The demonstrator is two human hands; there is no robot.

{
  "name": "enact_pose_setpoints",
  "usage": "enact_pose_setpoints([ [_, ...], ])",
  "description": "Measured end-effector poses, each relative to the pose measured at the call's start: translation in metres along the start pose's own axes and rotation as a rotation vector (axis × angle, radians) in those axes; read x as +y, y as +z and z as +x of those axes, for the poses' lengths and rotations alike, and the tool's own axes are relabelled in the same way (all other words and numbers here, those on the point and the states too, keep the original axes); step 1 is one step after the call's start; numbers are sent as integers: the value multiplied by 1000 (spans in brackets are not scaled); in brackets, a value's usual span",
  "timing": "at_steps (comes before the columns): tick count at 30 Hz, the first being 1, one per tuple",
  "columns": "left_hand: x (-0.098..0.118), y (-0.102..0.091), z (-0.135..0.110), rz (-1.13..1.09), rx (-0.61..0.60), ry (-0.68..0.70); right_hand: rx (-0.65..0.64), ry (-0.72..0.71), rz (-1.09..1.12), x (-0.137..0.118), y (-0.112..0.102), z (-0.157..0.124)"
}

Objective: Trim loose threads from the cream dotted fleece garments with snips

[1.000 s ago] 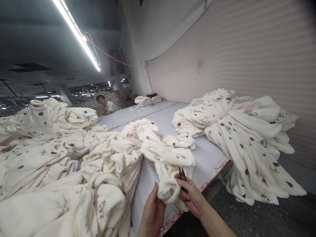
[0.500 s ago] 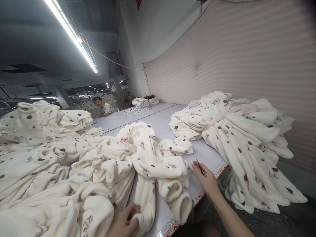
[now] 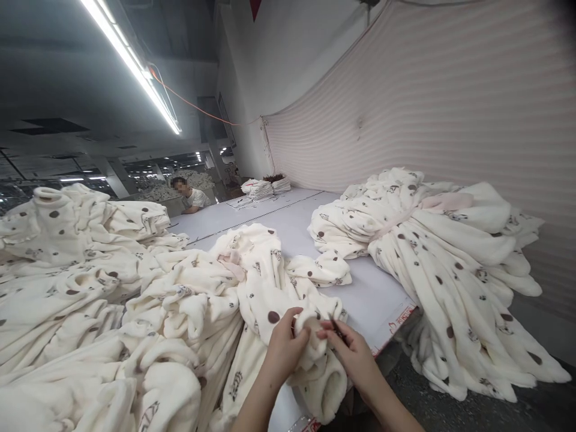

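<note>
My left hand [image 3: 288, 342] is closed on the sleeve end of a cream fleece garment [image 3: 263, 282] printed with dark spots and small animals. My right hand [image 3: 348, 348] meets it from the other side, its fingertips at the same fabric edge. Between its fingers sits a small dark pointed tool [image 3: 336, 327] that looks like thread snips, tip upward. Just below my hands, another rolled cuff opening [image 3: 332, 390] hangs at the table's front edge. The exact grip of my left fingertips is partly hidden by the fleece.
Heaps of similar fleece garments [image 3: 85, 282] cover the left side. A tied bundle of them [image 3: 432, 252] hangs over the right edge of the pale table [image 3: 288, 210]. White stacks [image 3: 258, 189] stand at the back, and a person [image 3: 194, 197] leans at the far side.
My left hand has risen from the lower garment to the sleeve end and gripped it. My right hand has moved left and down with the snips, meeting the fabric.
</note>
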State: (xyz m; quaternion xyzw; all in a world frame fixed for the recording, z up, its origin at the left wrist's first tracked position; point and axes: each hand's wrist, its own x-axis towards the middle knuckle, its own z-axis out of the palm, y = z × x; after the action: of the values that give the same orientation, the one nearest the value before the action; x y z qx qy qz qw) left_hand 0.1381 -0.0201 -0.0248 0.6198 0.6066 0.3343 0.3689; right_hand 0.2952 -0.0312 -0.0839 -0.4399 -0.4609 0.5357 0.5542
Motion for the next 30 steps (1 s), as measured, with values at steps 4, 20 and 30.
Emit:
enact_pose_setpoints([
  [4, -14, 0, -16, -179, 53, 17, 202, -106, -187, -2, 0, -8],
  [20, -27, -15, -80, 184, 238, 331, 25, -583, -392, -8, 45, -47],
  [30, -21, -27, -88, -597, -17, -5, 120, -192, -326, -27, 44, -50],
])
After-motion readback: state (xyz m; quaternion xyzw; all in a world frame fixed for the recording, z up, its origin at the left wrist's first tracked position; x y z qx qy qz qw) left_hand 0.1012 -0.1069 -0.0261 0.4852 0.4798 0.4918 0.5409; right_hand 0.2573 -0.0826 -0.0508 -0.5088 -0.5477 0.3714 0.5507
